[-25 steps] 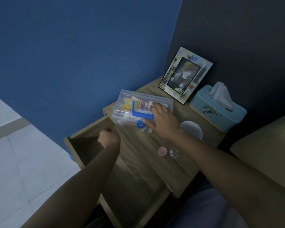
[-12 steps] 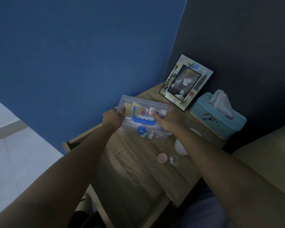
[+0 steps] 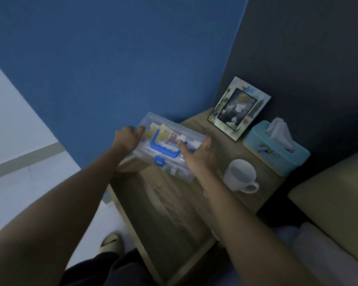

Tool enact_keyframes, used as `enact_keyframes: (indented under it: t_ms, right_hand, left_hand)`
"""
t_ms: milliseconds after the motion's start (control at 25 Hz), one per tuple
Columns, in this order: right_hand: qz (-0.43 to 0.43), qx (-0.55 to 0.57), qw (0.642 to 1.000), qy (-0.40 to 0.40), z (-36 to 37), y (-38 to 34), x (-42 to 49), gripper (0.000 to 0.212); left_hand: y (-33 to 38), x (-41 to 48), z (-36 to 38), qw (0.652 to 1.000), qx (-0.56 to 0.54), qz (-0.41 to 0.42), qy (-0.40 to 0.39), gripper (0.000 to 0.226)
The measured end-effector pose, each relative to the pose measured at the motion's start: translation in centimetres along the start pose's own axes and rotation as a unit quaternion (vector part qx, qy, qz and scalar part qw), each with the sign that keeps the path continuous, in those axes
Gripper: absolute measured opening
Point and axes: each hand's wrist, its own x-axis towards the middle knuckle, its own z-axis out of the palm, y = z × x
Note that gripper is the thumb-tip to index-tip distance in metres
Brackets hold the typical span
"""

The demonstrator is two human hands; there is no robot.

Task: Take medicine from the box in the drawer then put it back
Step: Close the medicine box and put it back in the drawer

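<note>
A person is holding the clear plastic medicine box (image 3: 170, 149) in both hands, lifted and tilted above the left rear part of the nightstand top (image 3: 219, 141), over the back end of the open drawer (image 3: 165, 211). The left hand (image 3: 127, 138) is clamping the box's left end, fingers curled over the upper corner, while the right hand (image 3: 196, 155) is cupping the right end, thumb lying across the lid and fingers wrapping the far edge. Both forearms are reaching forward and slightly inward, wrists fairly straight, so the box is hanging between the palms rather than from its blue handle (image 3: 163, 148). The box is looking stiff and light, a thin-walled case with loose packets and strips showing through the lid, and the contents are likely to be sliding toward the low end as it tilts. The smooth plastic is probably a little slippery, so gripping the two short ends, as now, or the handle seems the safest hold; the blue latch (image 3: 159, 162) at the front edge is one to be keeping fingers clear of, since I cannot tell whether it is fastened. A white mug (image 3: 239, 175) is sitting just beside the right wrist near the right front of the top, with a tissue box (image 3: 275, 153) and picture frame (image 3: 239, 108) along the rear edge.
</note>
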Motion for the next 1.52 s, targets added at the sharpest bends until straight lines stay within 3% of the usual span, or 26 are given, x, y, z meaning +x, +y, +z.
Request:
enact_keyframes:
  t_ms: [280,560,920,1520]
  right_hand:
    - [0.01,0.099,0.995,-0.022,2.5,1.2,-11.4,0.091]
    - [0.053,0.101,0.992,0.046,7.0,6.2,-16.9,0.095]
    - [0.15,0.08,0.984,0.053,14.4,9.8,-14.6,0.098]
    - [0.171,0.006,0.985,0.011,19.6,12.2,-11.4,0.098]
  left_hand:
    - [-3.5,-6.2,-4.7,0.999,0.02,-0.001,-0.031,0.05]
    - [-7.9,-8.2,-1.5,0.993,-0.006,-0.009,-0.118,0.046]
    - [-10.2,-3.4,4.3,0.974,0.021,-0.029,-0.224,0.051]
    - [-10.7,-1.6,7.2,0.957,0.108,-0.067,-0.262,0.04]
